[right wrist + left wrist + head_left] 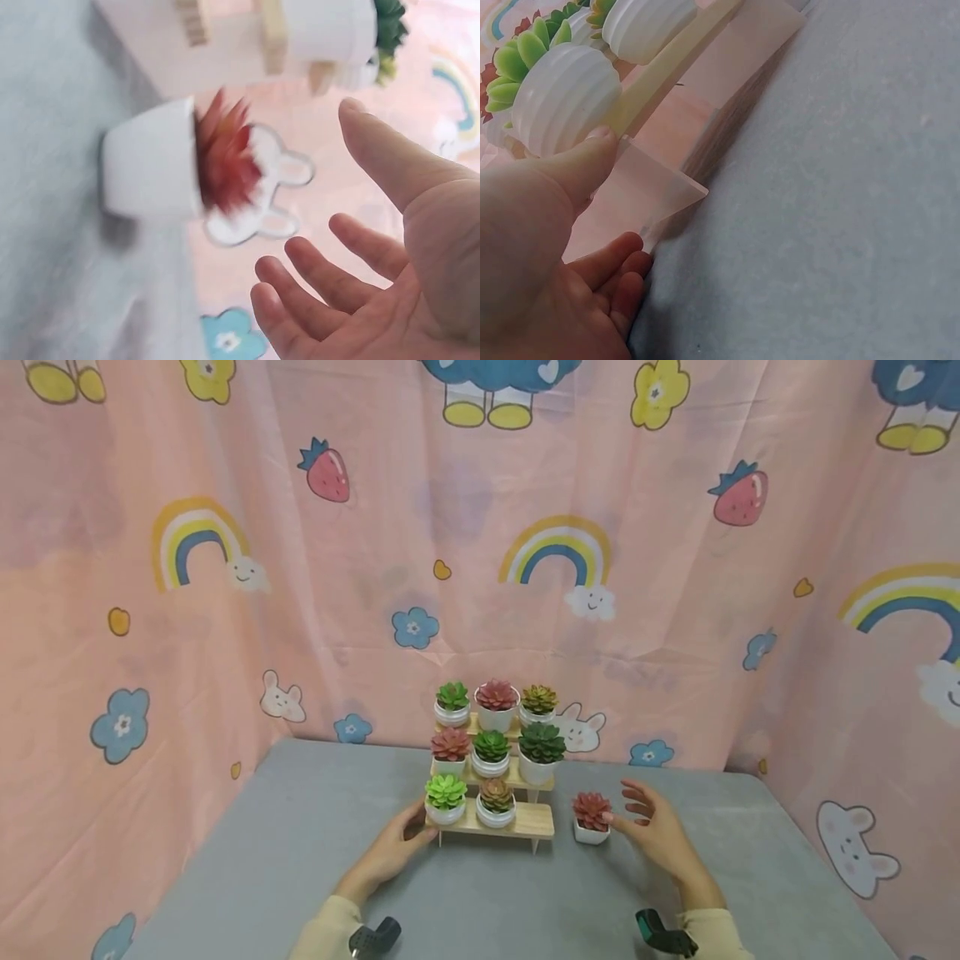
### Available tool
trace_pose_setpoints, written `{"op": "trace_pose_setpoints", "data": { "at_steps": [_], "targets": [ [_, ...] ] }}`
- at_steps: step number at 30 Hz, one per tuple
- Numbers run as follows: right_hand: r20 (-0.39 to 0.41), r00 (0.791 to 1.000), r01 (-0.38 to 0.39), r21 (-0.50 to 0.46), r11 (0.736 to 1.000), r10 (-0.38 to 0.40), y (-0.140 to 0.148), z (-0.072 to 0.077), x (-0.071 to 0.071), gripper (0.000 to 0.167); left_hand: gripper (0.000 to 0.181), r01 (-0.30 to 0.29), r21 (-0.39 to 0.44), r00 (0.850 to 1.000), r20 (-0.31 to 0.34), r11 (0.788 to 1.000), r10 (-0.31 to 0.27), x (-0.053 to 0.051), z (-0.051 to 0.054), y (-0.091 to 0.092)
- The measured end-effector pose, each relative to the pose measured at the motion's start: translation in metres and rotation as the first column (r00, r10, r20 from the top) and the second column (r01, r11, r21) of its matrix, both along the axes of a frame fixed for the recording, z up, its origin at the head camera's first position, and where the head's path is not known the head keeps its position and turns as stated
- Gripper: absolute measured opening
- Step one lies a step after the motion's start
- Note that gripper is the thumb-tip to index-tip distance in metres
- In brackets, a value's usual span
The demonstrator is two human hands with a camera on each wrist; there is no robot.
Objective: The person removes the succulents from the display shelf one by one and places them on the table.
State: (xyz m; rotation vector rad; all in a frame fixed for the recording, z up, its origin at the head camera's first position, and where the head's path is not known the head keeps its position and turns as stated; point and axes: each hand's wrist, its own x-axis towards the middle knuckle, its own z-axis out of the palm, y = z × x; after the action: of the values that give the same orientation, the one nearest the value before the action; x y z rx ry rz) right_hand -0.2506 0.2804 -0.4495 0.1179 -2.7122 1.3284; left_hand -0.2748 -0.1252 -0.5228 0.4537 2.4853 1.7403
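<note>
A tiered wooden stand (534,819) with clear legs holds several potted succulents in three rows. At the left end of its lowest shelf is my left hand (397,843). In the left wrist view its thumb touches the board's end beside the white ribbed pot (566,101) of a bright green succulent, while its loosely bent fingers (619,262) lie lower, by the clear leg. A red succulent in a white square pot (591,835) stands on the table right of the stand. Just right of it hovers my right hand (660,835), thumb and fingers spread, nothing held.
On the lowest shelf a brownish succulent (496,797) sits beside the bright green one, with bare board to its right. The grey table (300,827) runs back to a pink printed curtain (360,610).
</note>
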Motion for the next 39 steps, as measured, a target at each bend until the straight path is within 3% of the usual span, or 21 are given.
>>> {"op": "trace_pose_setpoints", "data": {
  "at_steps": [3,9,16,23,30,33,39],
  "targets": [
    [-0.030,1.000,-0.002,0.003,1.000,0.002,-0.010,0.009,0.004,0.069,0.069,0.007,0.009,1.000,0.005,1.000,-0.008,0.001,-0.001,0.000],
    [-0.091,0.992,-0.086,-0.029,0.996,0.083,-0.031,0.019,0.011,0.061,0.069,0.009,0.028,1.000,0.029,1.000,-0.009,0.002,-0.002,0.001],
    [-0.077,0.979,-0.198,-0.106,0.975,0.190,-0.055,0.022,0.010,0.050,0.068,0.024,0.010,1.000,-0.018,1.000,-0.024,-0.002,0.001,-0.001],
    [-0.030,0.971,-0.239,-0.160,0.958,0.237,-0.076,0.014,0.005,0.052,0.069,0.032,0.013,0.999,-0.009,0.999,-0.032,-0.005,0.000,-0.002],
    [-0.083,0.950,-0.311,-0.176,0.934,0.301,-0.095,0.002,-0.003,0.052,0.069,0.008,-0.002,1.000,-0.013,1.000,-0.008,-0.005,-0.002,-0.001],
    [-0.071,0.942,-0.336,-0.181,0.924,0.328,-0.103,-0.001,-0.008,0.054,0.069,0.010,-0.001,1.000,-0.016,1.000,-0.011,-0.006,-0.003,0.000],
    [-0.031,0.957,-0.288,-0.207,0.935,0.288,-0.117,-0.008,-0.014,0.057,0.069,0.032,0.011,0.999,-0.023,0.999,-0.031,-0.006,-0.005,0.000]
  ]
}}
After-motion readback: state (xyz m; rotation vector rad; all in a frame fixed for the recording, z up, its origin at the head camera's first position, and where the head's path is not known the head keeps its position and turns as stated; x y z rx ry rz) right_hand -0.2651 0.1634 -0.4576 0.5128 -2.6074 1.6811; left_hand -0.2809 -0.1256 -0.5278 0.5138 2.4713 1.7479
